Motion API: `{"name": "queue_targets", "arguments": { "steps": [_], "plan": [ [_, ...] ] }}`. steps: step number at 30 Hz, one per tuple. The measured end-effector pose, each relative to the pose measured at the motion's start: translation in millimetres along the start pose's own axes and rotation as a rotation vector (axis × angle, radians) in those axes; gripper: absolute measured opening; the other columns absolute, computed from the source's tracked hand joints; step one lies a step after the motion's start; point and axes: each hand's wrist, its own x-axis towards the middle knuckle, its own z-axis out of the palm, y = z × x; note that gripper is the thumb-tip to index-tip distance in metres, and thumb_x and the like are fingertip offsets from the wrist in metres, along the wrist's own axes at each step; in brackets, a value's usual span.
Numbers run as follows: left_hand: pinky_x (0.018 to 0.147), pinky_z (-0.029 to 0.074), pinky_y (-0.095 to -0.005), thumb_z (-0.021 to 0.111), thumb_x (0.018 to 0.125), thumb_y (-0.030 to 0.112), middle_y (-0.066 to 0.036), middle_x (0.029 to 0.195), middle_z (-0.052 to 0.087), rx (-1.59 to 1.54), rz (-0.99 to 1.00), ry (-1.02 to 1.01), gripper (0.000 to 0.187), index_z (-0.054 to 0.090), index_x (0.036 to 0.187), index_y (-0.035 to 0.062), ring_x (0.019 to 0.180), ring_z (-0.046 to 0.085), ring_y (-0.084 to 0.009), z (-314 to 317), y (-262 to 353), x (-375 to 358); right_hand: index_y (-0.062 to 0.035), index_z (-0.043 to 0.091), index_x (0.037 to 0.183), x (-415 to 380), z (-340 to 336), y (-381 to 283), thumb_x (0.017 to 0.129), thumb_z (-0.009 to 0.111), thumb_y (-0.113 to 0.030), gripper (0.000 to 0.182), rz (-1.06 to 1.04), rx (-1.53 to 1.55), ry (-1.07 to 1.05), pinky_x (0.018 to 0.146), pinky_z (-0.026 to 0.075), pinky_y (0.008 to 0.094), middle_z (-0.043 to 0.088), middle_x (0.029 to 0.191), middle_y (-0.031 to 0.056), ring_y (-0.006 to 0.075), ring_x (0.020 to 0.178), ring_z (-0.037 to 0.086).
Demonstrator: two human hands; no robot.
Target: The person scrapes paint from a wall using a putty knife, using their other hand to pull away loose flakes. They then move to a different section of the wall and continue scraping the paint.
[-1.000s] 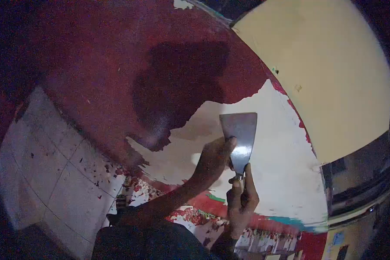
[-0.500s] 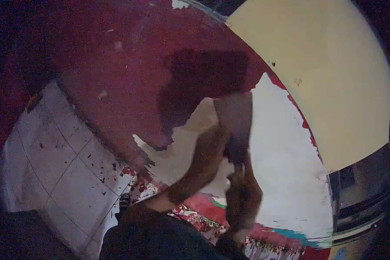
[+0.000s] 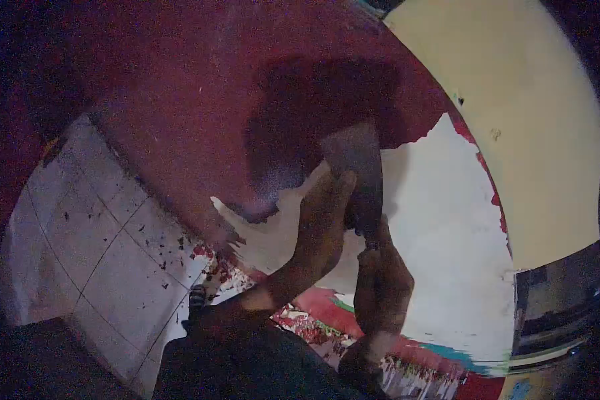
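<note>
Holding the flat, flared metal scraper (image 3: 361,150) are two hands (image 3: 323,210).

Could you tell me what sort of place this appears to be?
Probably a room being redecorated: the red paint on the wall is partly stripped, leaving a pale patch, flakes litter the tiled floor, and a scraper is held at the wall.

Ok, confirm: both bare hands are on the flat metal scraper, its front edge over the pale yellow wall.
Wrong surface: the head view shows the metal scraper, its front edge over dark red paint. Left hand and right hand are both on it.
</note>
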Motion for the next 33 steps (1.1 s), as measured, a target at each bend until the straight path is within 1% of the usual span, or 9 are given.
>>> {"name": "queue_targets", "arguments": {
  "steps": [4,6,11,15,17,21,23,30,33],
  "plan": [
    [0.061,0.047,-0.0303,0.046,0.094,0.030,-0.005,0.076,0.058,0.067,-0.457,-0.077,0.030,0.055,0.094,0.0021,0.068,0.054,-0.0122,6,-20,-28,-0.0069,0.052,0.124,-29,-32,25,0.085,0.053,-0.005,0.038,0.026,0.148,0.002,0.072,0.048,0.0318,0.062,0.099,0.0213,0.0219,0.079,0.062],
    [0.064,0.048,-0.0336,0.044,0.094,0.022,-0.008,0.082,0.058,0.595,-0.056,-0.196,0.024,0.053,0.099,0.0007,0.071,0.056,-0.0185,-34,-34,-10,-0.0074,0.054,0.120,-14,-17,18,0.085,0.054,-0.006,0.035,-0.005,0.046,-0.028,0.071,0.048,0.0325,0.062,0.095,0.0218,0.0234,0.077,0.062],
    [0.062,0.050,-0.0313,0.042,0.094,0.029,-0.008,0.079,0.057,-0.008,-0.285,-0.003,0.030,0.053,0.095,0.0018,0.072,0.059,-0.0172,-15,-19,-27,-0.0052,0.058,0.113,-8,-32,-17,0.082,0.055,-0.002,0.031,0.150,-0.131,-0.193,0.068,0.046,0.0305,0.063,0.090,0.0205,0.0222,0.073,0.061],
    [0.056,0.050,-0.0289,0.047,0.093,0.033,-0.008,0.085,0.060,0.160,-0.249,-0.133,0.033,0.052,0.100,0.0009,0.067,0.059,-0.0161,-22,-30,-22,-0.0040,0.054,0.120,-12,-16,6,0.083,0.051,0.000,0.037,-0.088,-0.015,-0.022,0.062,0.045,0.0306,0.062,0.085,0.0201,0.0217,0.069,0.059],
    [0.055,0.049,-0.0283,0.047,0.093,0.034,-0.008,0.084,0.060,0.278,-0.202,-0.134,0.034,0.052,0.100,0.0012,0.067,0.059,-0.0155,-26,-19,-13,-0.0027,0.057,0.103,-7,-6,2,0.078,0.058,-0.002,0.025,-0.101,-0.080,-0.011,0.053,0.044,0.0383,0.055,0.073,0.0158,0.0328,0.061,0.056],
    [0.054,0.048,-0.0279,0.044,0.093,0.036,-0.007,0.082,0.060,-0.178,-0.409,-0.009,0.034,0.052,0.095,0.0027,0.065,0.058,-0.0138,-7,-21,-32,-0.0025,0.056,0.098,-15,-21,-2,0.077,0.057,-0.002,0.021,-0.061,-0.025,-0.038,0.054,0.043,0.0407,0.055,0.075,0.0158,0.0334,0.063,0.056],
    [0.053,0.047,-0.0281,0.045,0.093,0.036,-0.007,0.083,0.060,-0.206,-0.300,0.013,0.035,0.053,0.096,0.0025,0.065,0.058,-0.0140,-17,-24,-17,-0.0026,0.056,0.099,-10,-10,9,0.077,0.056,-0.003,0.021,-0.173,-0.059,-0.041,0.054,0.044,0.0405,0.055,0.076,0.0159,0.0323,0.063,0.057],
    [0.052,0.043,-0.0266,0.048,0.093,0.035,-0.005,0.076,0.058,0.038,-0.374,-0.100,0.031,0.054,0.093,0.0041,0.061,0.054,-0.0121,-29,-26,-23,-0.0004,0.058,0.090,-17,-4,-4,0.080,0.055,-0.006,0.011,0.075,0.023,-0.008,0.053,0.043,0.0376,0.056,0.075,0.0152,0.0296,0.062,0.057],
    [0.050,0.043,-0.0268,0.048,0.092,0.034,-0.007,0.080,0.059,0.344,-0.124,-0.090,0.030,0.053,0.093,0.0036,0.061,0.055,-0.0125,-42,-22,-10,0.0001,0.059,0.091,-13,18,1,0.081,0.055,-0.007,0.013,0.057,0.031,0.008,0.054,0.044,0.0391,0.056,0.076,0.0163,0.0309,0.063,0.058]
  ]
}}
